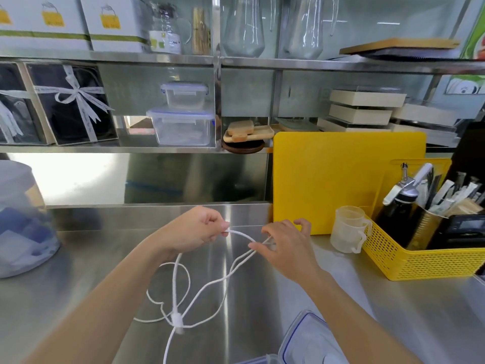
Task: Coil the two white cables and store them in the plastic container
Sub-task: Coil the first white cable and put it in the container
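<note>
A white cable (210,283) lies in loose loops on the steel counter (105,279), and its strands rise to both hands. My left hand (195,228) pinches one end of the cable above the counter. A short arc of cable spans to my right hand (284,243), which pinches two strands between its fingers. A white plug (177,320) sits where the loops cross near the front. The clear plastic container (304,342) with a blue-edged rim shows at the bottom edge, partly cut off. I cannot tell the two cables apart.
A yellow cutting board (341,179) leans against the back wall. A yellow basket (420,256) of utensils and bottles stands at the right, with stacked measuring cups (346,228) beside it. A translucent tub (23,219) sits at the left. Shelves above hold boxes and jugs.
</note>
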`<state>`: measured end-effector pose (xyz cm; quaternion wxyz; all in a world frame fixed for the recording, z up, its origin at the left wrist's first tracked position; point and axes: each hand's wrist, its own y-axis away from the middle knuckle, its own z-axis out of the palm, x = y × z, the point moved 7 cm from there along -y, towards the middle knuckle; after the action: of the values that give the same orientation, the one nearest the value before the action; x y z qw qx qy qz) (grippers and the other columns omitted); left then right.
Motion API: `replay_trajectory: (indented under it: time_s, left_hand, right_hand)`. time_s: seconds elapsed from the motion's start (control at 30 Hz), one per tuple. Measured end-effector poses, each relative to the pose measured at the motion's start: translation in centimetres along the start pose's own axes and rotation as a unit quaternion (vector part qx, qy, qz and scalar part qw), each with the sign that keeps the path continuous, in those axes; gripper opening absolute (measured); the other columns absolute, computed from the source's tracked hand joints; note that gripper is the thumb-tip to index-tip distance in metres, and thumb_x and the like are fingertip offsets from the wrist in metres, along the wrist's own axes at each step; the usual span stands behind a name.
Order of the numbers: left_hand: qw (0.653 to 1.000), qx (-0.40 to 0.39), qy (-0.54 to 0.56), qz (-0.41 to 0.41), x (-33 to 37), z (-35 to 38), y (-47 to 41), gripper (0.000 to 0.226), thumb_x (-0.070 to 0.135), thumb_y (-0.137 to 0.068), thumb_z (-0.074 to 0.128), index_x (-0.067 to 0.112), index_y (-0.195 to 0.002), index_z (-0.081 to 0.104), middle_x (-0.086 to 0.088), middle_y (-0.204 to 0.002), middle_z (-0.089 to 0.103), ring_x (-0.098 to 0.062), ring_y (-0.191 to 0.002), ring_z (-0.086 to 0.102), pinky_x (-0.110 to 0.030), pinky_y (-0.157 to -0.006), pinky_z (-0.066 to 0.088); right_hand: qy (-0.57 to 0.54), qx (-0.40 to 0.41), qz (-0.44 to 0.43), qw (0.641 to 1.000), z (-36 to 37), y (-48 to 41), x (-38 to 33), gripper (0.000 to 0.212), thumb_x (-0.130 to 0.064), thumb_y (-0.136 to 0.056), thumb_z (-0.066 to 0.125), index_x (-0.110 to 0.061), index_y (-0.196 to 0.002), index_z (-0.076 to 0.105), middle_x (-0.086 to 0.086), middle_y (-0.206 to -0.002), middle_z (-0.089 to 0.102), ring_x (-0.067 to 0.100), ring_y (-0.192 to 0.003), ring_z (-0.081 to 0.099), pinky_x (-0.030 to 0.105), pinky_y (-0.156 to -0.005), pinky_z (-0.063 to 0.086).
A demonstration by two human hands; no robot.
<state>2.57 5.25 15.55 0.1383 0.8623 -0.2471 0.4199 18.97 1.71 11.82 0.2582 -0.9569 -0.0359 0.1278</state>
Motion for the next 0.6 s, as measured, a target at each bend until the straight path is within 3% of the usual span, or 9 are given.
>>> replay_trajectory:
  time_s: [0.07,0.17,0.27,0.47,0.6]
  left_hand:
    - [0.999,0.033,-0.028,0.015,-0.2,-0.3,-0.4,0.026,0.024,-0.093,0.053,0.008,-0.076,0.065,0.008,-0.045,0.045,-0.005,-0.043,0.036,-0.020,-0.049,0.032]
    - [0.997,0.072,-0.040,0.012,-1.1,-0.6,-0.8,0.027,0.022,-0.092,0.053,0.004,-0.075,0.064,0.006,-0.046,0.049,-0.013,-0.050,0.040,-0.028,-0.059,0.035]
    - [0.994,0.107,-0.018,-0.003,-2.3,-1.1,-1.2,0.028,0.019,-0.092,0.054,-0.001,-0.076,0.064,0.005,-0.047,0.048,-0.013,-0.050,0.038,-0.027,-0.058,0.034]
    - [0.983,0.174,0.046,-0.017,-3.7,-1.9,-1.6,0.039,0.016,-0.093,0.052,0.009,-0.055,0.054,0.008,-0.042,0.046,-0.005,-0.041,0.039,-0.024,-0.052,0.030]
    - [0.971,0.236,0.020,0.012,-3.2,-2.6,-1.4,0.032,0.017,-0.094,0.050,0.013,-0.063,0.058,-0.001,-0.054,0.049,-0.014,-0.053,0.043,-0.027,-0.057,0.035]
  right_hand:
    - [-0.099,-0.093,0.072,0.988,1.3,0.7,1.3,0.039,-0.053,-0.082,0.057,-0.023,-0.106,0.058,-0.008,-0.095,0.063,0.009,-0.090,0.054,0.027,-0.083,0.031]
    - [-0.267,-0.177,0.122,0.939,2.6,1.8,2.0,0.012,-0.030,-0.085,0.063,-0.019,-0.090,0.064,-0.007,-0.075,0.060,0.009,-0.072,0.056,0.026,-0.066,0.047]
    - [-0.404,-0.162,0.136,0.890,2.4,2.3,2.5,0.005,-0.012,-0.082,0.067,-0.016,-0.080,0.065,-0.002,-0.064,0.056,0.006,-0.056,0.052,0.024,-0.058,0.048]
    - [-0.570,-0.095,0.232,0.782,2.5,3.2,3.5,0.031,-0.004,-0.086,0.061,-0.026,-0.106,0.065,0.000,-0.056,0.057,0.014,-0.038,0.041,0.025,-0.039,0.041]
    - [-0.570,-0.131,0.320,0.745,4.2,3.8,4.3,0.010,-0.006,-0.083,0.064,-0.006,-0.091,0.069,0.007,-0.060,0.055,0.016,-0.048,0.047,0.027,-0.045,0.045]
